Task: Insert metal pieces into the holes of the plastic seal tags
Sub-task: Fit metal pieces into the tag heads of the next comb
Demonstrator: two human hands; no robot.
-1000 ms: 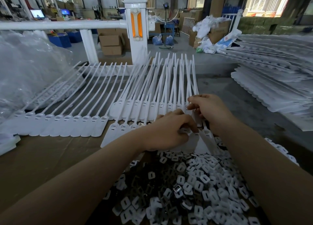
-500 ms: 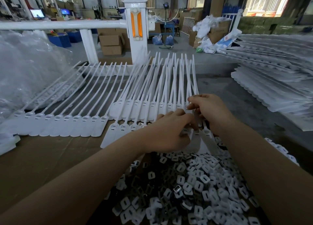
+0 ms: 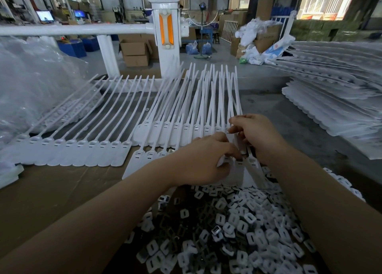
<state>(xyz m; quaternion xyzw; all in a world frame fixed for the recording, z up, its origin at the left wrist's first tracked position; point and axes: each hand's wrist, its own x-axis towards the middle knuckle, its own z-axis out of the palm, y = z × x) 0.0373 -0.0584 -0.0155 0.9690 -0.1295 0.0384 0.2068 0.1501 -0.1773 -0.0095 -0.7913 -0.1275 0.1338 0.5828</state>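
Rows of white plastic seal tags [image 3: 182,116] lie fanned on the table, straps pointing away, flat heads toward me. A heap of small metal pieces [image 3: 237,222] in white and dark covers the near table. My left hand [image 3: 202,160] lies palm down on the heads of the near row, fingertips curled and pressing at a tag hole [image 3: 239,160]. My right hand [image 3: 256,135] is curled just to the right, pinching the strap of that same tag group. Whatever sits under the left fingertips is hidden.
A separate row of seal tags [image 3: 78,149] lies at the left. A bulky clear plastic bag [image 3: 31,87] fills the far left. Stacked tag sheets [image 3: 341,100] pile up at the right. A white rail and post [image 3: 165,32] stand behind the table.
My left fingertips have slid a little to the right along the near row of tag heads. My right hand has stayed in place.
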